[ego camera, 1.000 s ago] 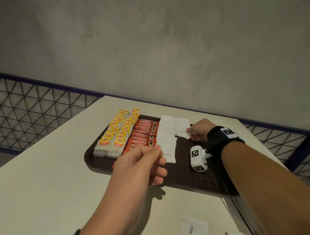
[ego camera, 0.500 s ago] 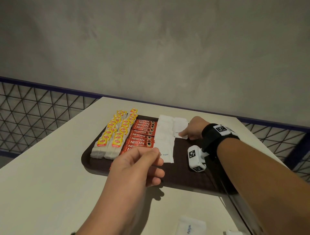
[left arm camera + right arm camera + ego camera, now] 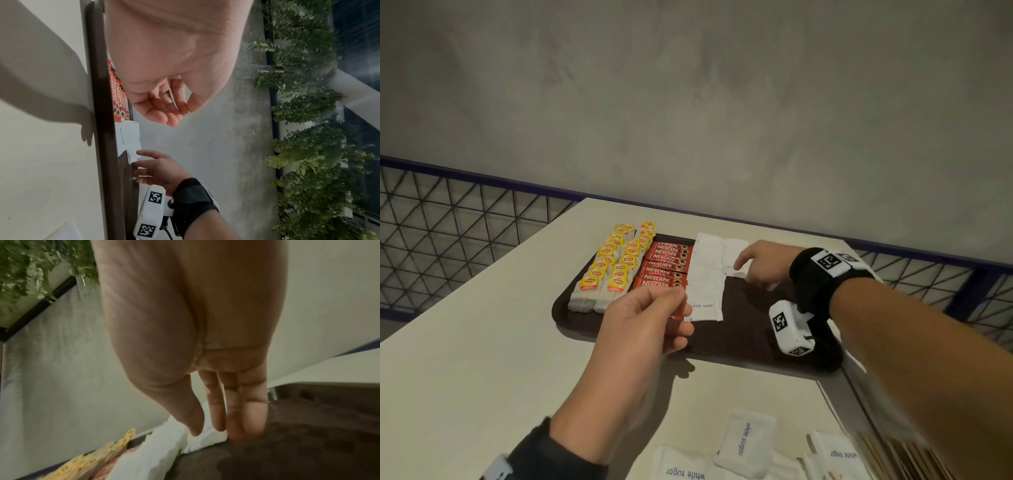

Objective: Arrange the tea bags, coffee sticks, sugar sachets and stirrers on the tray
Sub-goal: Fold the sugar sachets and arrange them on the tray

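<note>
Since half a second ago: right hand (image 3: 763,265) uncurled from a loose fist, fingers (image 3: 254,417) now straight and pressed together, tips on the white paper sugar sachets (image 3: 709,274) near the far edge of the dark brown plastic tray (image 3: 743,339); left hand (image 3: 643,325) barely shifted. Sachets lying in a column down the middle of the tray, with a shorter second column at the far edge, just under the right fingertips. Beside them, toward the tray's left edge, red Nescafé coffee sticks (image 3: 666,269) stacked flat, then two rows of white tea bags with yellow Lipton tags (image 3: 613,265) along the left edge. Left hand hovering above the near edge of the tray, fingers loosely curled, thumb against forefinger; holding nothing, seen from the left wrist view (image 3: 164,104). More loose white sugar sachets (image 3: 746,445) lying on the pale table (image 3: 465,342) at its near edge, off the tray. Black wrist strap with a white marker block (image 3: 789,327) on the right wrist.
</note>
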The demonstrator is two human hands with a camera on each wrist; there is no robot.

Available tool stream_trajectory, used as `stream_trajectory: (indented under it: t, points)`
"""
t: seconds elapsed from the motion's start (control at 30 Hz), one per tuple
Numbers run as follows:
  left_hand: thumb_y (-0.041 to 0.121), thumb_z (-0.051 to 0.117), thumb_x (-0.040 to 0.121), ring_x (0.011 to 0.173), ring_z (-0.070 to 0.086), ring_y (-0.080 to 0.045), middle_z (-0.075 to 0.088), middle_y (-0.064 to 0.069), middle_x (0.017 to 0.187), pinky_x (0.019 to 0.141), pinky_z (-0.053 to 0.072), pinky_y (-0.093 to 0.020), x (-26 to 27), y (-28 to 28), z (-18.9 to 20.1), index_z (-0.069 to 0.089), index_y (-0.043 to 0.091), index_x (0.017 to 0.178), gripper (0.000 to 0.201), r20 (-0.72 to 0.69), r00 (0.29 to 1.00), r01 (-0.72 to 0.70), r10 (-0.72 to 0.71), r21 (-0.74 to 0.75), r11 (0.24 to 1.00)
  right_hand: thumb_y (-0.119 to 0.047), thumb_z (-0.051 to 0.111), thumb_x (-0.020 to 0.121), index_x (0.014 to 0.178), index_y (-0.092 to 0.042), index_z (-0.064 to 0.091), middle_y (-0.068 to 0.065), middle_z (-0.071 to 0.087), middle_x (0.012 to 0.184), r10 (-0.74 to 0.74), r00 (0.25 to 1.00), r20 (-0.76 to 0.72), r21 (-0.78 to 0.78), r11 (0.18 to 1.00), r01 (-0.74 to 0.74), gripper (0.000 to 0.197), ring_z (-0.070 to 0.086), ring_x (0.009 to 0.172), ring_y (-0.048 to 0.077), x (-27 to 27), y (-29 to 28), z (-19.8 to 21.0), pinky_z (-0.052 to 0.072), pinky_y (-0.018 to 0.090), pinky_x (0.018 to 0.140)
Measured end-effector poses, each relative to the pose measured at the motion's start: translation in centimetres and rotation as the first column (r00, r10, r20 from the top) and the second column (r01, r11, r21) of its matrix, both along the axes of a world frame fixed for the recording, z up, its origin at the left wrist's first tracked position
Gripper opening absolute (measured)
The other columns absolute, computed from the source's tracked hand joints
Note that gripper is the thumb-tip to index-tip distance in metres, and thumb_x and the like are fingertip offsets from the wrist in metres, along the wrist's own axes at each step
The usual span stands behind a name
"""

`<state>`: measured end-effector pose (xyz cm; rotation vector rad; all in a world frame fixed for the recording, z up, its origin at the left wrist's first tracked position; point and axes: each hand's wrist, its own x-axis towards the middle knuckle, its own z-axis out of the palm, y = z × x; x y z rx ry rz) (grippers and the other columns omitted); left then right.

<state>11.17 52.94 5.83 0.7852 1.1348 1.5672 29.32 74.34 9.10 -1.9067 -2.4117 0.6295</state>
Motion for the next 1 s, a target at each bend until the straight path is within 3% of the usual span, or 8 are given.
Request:
stream_trajectory:
  t: [0.17,0.27,0.33,0.53,0.6,0.67,0.77,1.0]
  points:
    - [0.017,0.067,0.097,0.062,0.063,-0.016,0.070,-0.010,0.079,0.054,0.052,-0.026,0.0,0.4,-0.3,0.072,0.006,0.088,0.015,-0.020,1.000,0.020,-0.020,0.001,1.000,-0.003,0.050,0.094,0.138,-0.018,0.060,-0.004,0.057,0.088,0.016,0.994,0.104,0.020,1.000,-0.019,0.048,0.065,0.073,0.026,-1.0,0.4,-1.3,0.061,0.037,0.075]
    - [0.017,0.067,0.097,0.061,0.062,-0.015,0.070,-0.010,0.080,0.055,0.052,-0.026,0.0,0.4,-0.3,0.071,0.006,0.087,0.015,-0.017,1.000,0.026,-0.025,0.011,1.000,-0.008,0.056,0.095,0.141,-0.015,0.058,-0.005,0.057,0.086,0.029,0.992,0.120,0.027,0.999,-0.033,0.046,0.071,0.089,0.033,-1.1,0.5,-1.1,0.063,0.042,0.081]
    - [0.017,0.068,0.097,0.061,0.062,-0.015,0.070,-0.009,0.080,0.056,0.052,-0.027,0.0,0.3,-0.1,0.071,0.007,0.088,0.014,-0.019,0.999,0.027,-0.027,0.013,1.000,-0.015,0.063,0.094,0.141,-0.016,0.056,-0.003,0.059,0.085,0.043,0.994,0.105,0.043,0.998,-0.048,0.047,0.070,0.084,0.031,-0.9,-0.1,-0.5,0.063,0.041,0.079]
    - [0.015,0.065,0.099,0.059,0.061,-0.015,0.069,-0.007,0.079,0.054,0.051,-0.025,-0.2,0.2,0.2,0.068,0.009,0.088,0.013,-0.035,0.999,0.018,-0.017,0.033,0.999,-0.023,0.072,0.091,0.104,-0.023,0.073,0.003,0.071,0.089,0.300,0.953,0.037,0.026,0.953,-0.301,0.013,0.061,0.062,0.008,-0.1,-8.6,3.5,0.054,0.023,0.062]
    - [0.017,0.065,0.099,0.061,0.062,-0.014,0.070,-0.004,0.077,0.055,0.052,-0.025,-0.3,0.1,0.5,0.068,0.013,0.085,0.015,-0.040,0.999,0.015,-0.013,0.037,0.999,-0.028,0.077,0.088,0.103,-0.031,0.073,-0.003,0.071,0.091,0.430,0.902,0.031,-0.104,0.899,-0.425,0.016,0.063,0.070,0.007,0.1,-13.4,4.2,0.055,0.023,0.067]
    - [0.019,0.065,0.099,0.063,0.064,-0.014,0.071,-0.003,0.078,0.056,0.052,-0.026,-0.4,-0.1,0.8,0.069,0.014,0.086,0.014,-0.051,0.999,0.017,-0.015,0.045,0.999,-0.034,0.081,0.084,0.117,-0.038,0.068,-0.012,0.066,0.101,0.517,0.852,0.083,-0.210,0.845,-0.492,0.035,0.063,0.080,0.002,0.2,-17.3,3.8,0.053,0.019,0.067]
    - [0.021,0.066,0.098,0.065,0.065,-0.016,0.072,-0.002,0.079,0.058,0.053,-0.027,-0.2,-0.6,1.1,0.070,0.014,0.090,0.011,-0.070,0.997,0.035,-0.032,0.047,0.998,-0.046,0.078,0.084,0.135,-0.046,0.052,-0.016,0.052,0.119,0.584,0.769,0.259,-0.224,0.811,-0.540,0.056,0.057,0.104,0.007,0.4,-20.8,1.6,0.054,0.025,0.086]
    - [0.022,0.067,0.097,0.067,0.066,-0.016,0.073,-0.001,0.082,0.063,0.053,-0.030,0.2,-1.5,1.4,0.071,0.015,0.095,0.008,-0.122,0.990,0.077,-0.071,0.043,0.996,-0.038,0.075,0.088,0.115,-0.037,0.064,-0.014,0.061,0.112,0.497,0.855,0.150,-0.114,0.868,-0.484,0.028,0.061,0.102,0.011,1.2,-22.8,-0.4,0.056,0.036,0.092]
